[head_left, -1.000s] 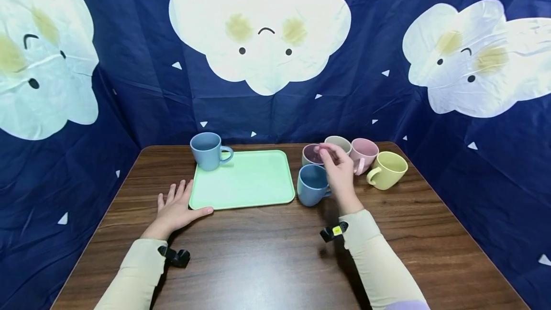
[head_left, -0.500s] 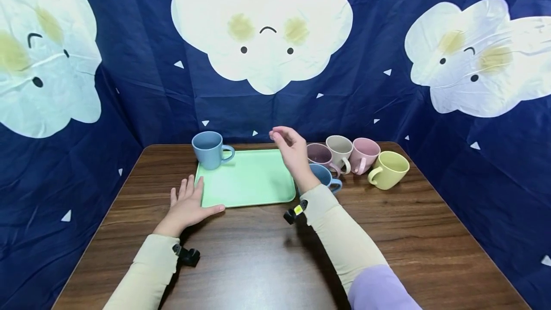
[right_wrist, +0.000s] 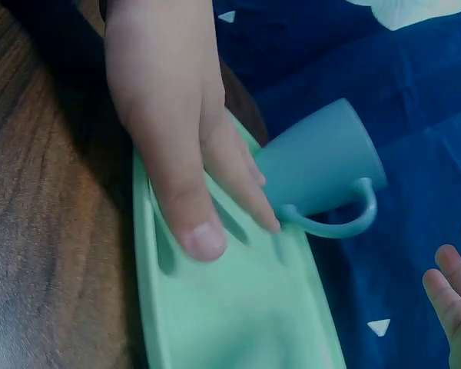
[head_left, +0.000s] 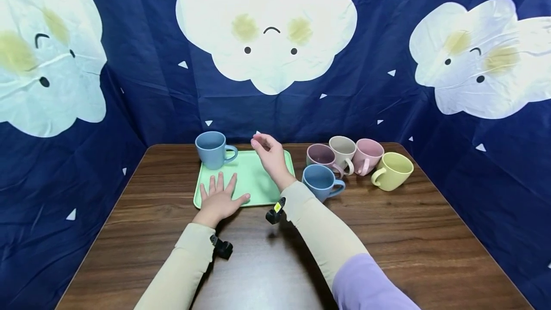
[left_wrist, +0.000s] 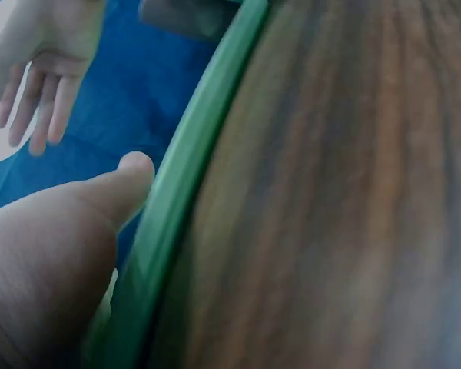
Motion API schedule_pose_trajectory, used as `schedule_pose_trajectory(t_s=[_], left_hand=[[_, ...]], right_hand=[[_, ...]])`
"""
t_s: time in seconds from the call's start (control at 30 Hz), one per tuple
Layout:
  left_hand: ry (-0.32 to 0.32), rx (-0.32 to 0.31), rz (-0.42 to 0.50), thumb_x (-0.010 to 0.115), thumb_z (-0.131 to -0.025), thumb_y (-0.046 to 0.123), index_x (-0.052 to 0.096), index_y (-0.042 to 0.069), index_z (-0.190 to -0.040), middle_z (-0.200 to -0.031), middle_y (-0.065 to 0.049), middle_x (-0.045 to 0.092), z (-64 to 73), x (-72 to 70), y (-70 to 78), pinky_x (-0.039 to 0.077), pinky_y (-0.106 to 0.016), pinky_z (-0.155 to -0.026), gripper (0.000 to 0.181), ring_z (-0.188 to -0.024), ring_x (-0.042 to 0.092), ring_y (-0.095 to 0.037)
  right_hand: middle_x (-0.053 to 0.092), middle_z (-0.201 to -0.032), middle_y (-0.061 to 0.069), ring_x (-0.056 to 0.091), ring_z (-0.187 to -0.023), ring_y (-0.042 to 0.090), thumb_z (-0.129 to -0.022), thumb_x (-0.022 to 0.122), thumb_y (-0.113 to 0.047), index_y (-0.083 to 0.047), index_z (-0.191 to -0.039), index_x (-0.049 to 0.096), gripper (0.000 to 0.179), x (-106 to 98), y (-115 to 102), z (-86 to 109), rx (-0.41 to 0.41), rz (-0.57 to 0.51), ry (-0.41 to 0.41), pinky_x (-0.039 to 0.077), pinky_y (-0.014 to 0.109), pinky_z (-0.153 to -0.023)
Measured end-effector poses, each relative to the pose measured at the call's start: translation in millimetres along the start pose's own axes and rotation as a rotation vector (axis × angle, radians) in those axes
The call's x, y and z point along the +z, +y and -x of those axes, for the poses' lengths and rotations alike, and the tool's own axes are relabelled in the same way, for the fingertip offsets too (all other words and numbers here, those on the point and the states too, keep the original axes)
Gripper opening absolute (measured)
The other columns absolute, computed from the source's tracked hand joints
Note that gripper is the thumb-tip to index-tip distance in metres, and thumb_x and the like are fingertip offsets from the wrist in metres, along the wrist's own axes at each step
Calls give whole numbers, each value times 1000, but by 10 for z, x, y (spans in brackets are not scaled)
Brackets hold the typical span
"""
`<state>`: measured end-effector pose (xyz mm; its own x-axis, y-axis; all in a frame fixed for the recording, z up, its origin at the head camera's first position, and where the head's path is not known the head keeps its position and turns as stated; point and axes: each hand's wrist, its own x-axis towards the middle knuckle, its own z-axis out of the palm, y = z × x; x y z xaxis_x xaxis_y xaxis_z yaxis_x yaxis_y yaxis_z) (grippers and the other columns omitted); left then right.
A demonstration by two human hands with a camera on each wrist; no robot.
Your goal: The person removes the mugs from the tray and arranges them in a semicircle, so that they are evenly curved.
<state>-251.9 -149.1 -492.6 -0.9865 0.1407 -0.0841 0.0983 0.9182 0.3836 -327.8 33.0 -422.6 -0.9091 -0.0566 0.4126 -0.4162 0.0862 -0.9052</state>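
A light green tray (head_left: 254,183) lies on the table with a blue mug (head_left: 212,151) upright at its back left corner. My left hand (head_left: 218,203) is flat with spread fingers over the tray's front left part. In the left wrist view its thumb (left_wrist: 131,181) lies along the green rim. Whether its palm touches the tray cannot be told. My right hand (head_left: 271,158) hovers over the tray's right half, fingers loosely bent and nothing in them. Only a few of its fingertips (right_wrist: 449,296) show in the right wrist view.
Right of the tray stands a second blue mug (head_left: 317,180). Behind and beside it are a purple mug (head_left: 320,153), a grey-white mug (head_left: 342,146), a pink mug (head_left: 368,151) and a yellow mug (head_left: 394,171). Blue cloth (head_left: 275,114) hangs around the wooden table (head_left: 387,233).
My right hand has moved left from above the mugs to over the tray. My left hand has slid right from the tray's left edge onto its front left part. The mugs stay put.
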Motion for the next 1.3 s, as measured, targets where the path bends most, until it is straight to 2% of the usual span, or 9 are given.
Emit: schedule_pose_trajectory(t_s=[0.23, 0.5, 0.6, 0.73, 0.9, 1.07, 1.13, 1.3], left_hand=[[-83, -41, -43, 39, -99, 65, 21, 29, -163, -167, -24, -6, 23, 25, 60, -18, -76, -106, 75, -150, -15, -51], [-85, -14, -59, 39, -98, 68, 23, 26, -162, -166, -27, -3, 146, 12, 90, -19, -74, -107, 78, -150, -11, -52], [-81, 0, -67, 40, -93, 77, 23, 25, -163, -166, -28, -2, 201, -49, 2, -19, -73, -108, 88, -151, -10, -51], [-74, -8, -64, 47, -84, 85, 21, 21, -163, -164, -32, -5, 279, -157, -212, -18, -74, -108, 105, -150, -12, -52], [-89, 13, 26, 60, -80, 80, 17, 16, -163, -162, -36, -11, 342, -238, -442, -6, -73, -113, 114, -149, -9, -55], [-80, 38, 102, 68, -80, 73, 15, 10, -163, -160, -37, -15, 347, -265, -564, 4, -72, -115, 117, -148, -4, -57], [-80, 43, 112, 69, -81, 72, 13, 8, -163, -160, -37, -14, 343, -267, -588, 5, -71, -115, 118, -147, -1, -58], [-76, 62, 117, 70, -82, 68, 12, 6, -162, -160, -38, -11, 347, -273, -580, 5, -72, -115, 117, -146, 1, -60]], right_hand=[[73, -116, 9, 67, -108, 20, -98, 69, -19, -6, -122, 70, 27, 84, 100, 29, 70, 51, -29, 52, 31, -95], [73, -116, 8, 67, -109, 18, -99, 69, -19, -7, -124, 69, 28, 180, 192, 77, 92, 71, -65, 52, 29, -96], [73, -115, 10, 67, -109, 19, -98, 69, -17, -6, -124, 69, 28, 226, 221, 71, 89, 74, -77, 52, 29, -96], [72, -118, 11, 67, -110, 20, -97, 70, -15, -6, -126, 68, 31, 303, 262, 52, 114, 82, -96, 53, 30, -95], [68, -127, 11, 66, -115, 24, -98, 69, -17, -8, -134, 64, 38, 441, 300, 23, 192, 95, -143, 54, 32, -94], [64, -134, 11, 61, -123, 23, -99, 67, -16, -8, -139, 61, 41, 607, 324, -19, 224, 90, -186, 53, 30, -96], [65, -133, 12, 63, -118, 21, -100, 65, -15, -7, -138, 61, 39, 668, 333, -39, 233, 79, -187, 55, 29, -91], [68, -125, 12, 63, -90, 13, -100, 64, -11, -5, -132, 66, 33, 774, 321, -65, 276, 63, -144, 57, 26, -73]])
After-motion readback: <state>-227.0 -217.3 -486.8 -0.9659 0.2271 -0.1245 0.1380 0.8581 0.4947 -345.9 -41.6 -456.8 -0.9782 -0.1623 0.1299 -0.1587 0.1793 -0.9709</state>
